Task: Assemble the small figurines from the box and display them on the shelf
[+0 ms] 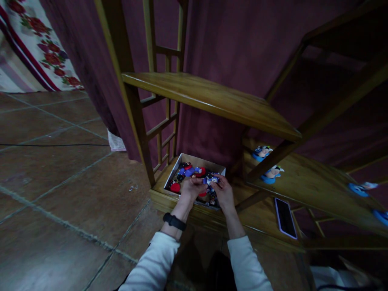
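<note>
A shallow cardboard box (218, 166) sits on the bottom board of a wooden shelf and holds several small figurines with red, blue and black parts. Over the box, my left hand (192, 189) and my right hand (223, 190) come close together, their fingers curled inward. Between them is a small white and purple figurine (212, 179), which both hands grip. Fingers cover part of it. Beside my left hand lie a figurine with a red base (175, 186) and a blue piece (189, 171).
A wooden shelf board (212, 95) overhangs the box. To the right, a phone (285, 218) lies on the lower board, and several figurines on blue bases (268, 178) stand higher up. Purple curtain (230, 52) hangs behind. A cable (54, 144) crosses the tiled floor.
</note>
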Demonstrator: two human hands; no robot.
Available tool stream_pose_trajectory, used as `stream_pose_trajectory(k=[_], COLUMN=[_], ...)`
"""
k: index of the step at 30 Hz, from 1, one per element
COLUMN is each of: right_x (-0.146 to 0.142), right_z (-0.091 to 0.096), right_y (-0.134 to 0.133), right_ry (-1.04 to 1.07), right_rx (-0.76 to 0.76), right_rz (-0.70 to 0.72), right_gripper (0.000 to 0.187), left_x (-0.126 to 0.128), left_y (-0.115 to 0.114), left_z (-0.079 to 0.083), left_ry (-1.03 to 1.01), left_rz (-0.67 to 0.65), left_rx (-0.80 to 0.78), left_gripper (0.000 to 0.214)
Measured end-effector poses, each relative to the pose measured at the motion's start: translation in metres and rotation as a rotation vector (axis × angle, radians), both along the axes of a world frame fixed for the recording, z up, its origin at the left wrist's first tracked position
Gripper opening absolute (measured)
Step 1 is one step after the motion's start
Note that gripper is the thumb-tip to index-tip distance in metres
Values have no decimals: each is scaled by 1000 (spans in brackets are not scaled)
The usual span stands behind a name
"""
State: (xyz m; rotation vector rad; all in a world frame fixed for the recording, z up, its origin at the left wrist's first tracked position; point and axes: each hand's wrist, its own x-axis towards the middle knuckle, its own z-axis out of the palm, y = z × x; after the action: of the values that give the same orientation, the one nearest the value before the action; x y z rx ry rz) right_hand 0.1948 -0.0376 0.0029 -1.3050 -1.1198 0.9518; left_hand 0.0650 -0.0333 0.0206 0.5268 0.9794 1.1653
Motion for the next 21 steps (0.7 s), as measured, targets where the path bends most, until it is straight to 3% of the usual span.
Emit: stream_pose_trajectory(k=[14, 21], right_x=[4, 0], right_z=[5, 4], right_y=[-5, -8], right_ry=[-376, -382], right_rx=[122, 71], right_rz=[23, -29], right_gripper=[32, 32], left_x=[-7, -2], left_y=[2, 0], left_z=[-11, -13], left_ry=[-124, -132], left_rz=[-25, 12], left_rx=[-145, -144], left_gripper=[26, 26])
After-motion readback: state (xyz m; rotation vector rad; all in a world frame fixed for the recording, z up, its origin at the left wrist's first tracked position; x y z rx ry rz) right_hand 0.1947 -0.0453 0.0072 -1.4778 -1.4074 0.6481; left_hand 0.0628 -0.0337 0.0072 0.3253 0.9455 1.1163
